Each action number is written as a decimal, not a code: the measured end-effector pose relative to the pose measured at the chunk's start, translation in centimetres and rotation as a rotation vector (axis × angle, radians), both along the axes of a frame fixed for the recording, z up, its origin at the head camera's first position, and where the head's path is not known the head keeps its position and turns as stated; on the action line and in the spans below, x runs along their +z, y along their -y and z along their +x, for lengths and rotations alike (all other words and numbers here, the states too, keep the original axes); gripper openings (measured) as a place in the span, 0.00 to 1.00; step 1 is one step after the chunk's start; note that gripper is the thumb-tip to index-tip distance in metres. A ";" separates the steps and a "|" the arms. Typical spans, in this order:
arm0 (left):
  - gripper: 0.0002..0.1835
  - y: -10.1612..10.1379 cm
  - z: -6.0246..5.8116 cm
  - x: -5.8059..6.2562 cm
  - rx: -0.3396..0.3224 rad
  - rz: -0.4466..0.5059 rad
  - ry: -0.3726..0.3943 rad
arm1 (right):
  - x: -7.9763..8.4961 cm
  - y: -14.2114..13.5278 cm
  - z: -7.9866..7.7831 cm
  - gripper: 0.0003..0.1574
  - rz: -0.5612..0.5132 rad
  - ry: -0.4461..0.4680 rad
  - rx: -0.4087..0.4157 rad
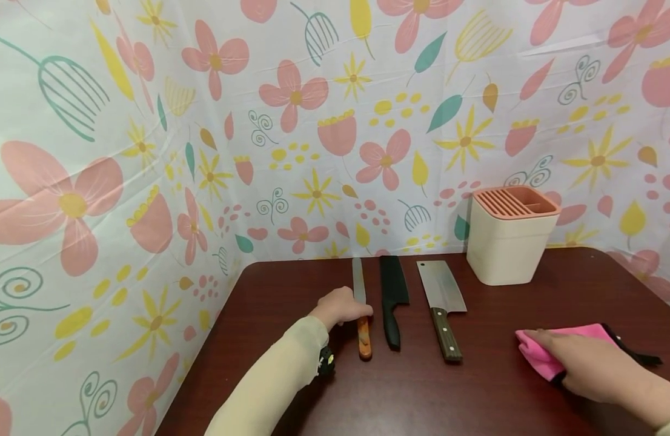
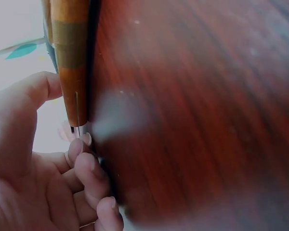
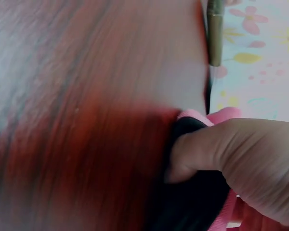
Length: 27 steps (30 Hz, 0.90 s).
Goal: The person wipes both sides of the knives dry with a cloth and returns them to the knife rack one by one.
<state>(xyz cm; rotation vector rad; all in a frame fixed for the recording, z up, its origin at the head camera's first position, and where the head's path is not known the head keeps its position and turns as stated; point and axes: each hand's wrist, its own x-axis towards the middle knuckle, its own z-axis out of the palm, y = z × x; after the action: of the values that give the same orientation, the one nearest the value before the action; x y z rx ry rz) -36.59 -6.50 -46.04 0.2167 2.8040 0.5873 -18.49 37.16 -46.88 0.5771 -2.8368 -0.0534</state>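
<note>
In the head view, my left hand [image 1: 340, 306] is at the knife with an orange-brown handle [image 1: 364, 339] and a narrow silver blade [image 1: 358, 278], leftmost of three knives on the table. Thumb and curled fingertips [image 2: 82, 144] pinch it where handle meets blade, as the left wrist view shows. Over on the right, my right hand [image 1: 591, 366] grips a folded pink cloth [image 1: 580, 332] with black edging, low on the table. Its thumb lies across a black part of the cloth [image 3: 192, 202] in the right wrist view.
Beside the left knife lie a black knife [image 1: 394, 284] and a cleaver [image 1: 443, 287] with a brown riveted handle. A cream knife block [image 1: 504, 251] with a slotted orange top stands at the back right. Behind the dark wooden table [image 1: 291, 278] hangs a flowered curtain [image 1: 324, 181].
</note>
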 end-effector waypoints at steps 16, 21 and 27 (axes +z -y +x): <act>0.22 -0.1 -0.5 -0.4 0.009 0.024 0.018 | 0.7 -0.9 -0.3 0.29 -0.111 0.041 0.035; 0.21 0.0 -0.4 -0.6 0.017 0.044 -0.008 | 0.6 -1.3 -0.5 0.32 -0.088 0.046 0.013; 0.20 0.4 0.4 -0.1 0.031 0.131 -0.022 | 0.5 -1.7 -0.6 0.38 -0.059 0.085 -0.036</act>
<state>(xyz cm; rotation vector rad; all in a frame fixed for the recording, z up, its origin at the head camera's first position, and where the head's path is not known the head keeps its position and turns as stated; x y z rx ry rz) -36.22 -6.90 -46.19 0.2068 2.7965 0.7821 -19.09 38.88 -46.41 0.5276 -2.9198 0.0494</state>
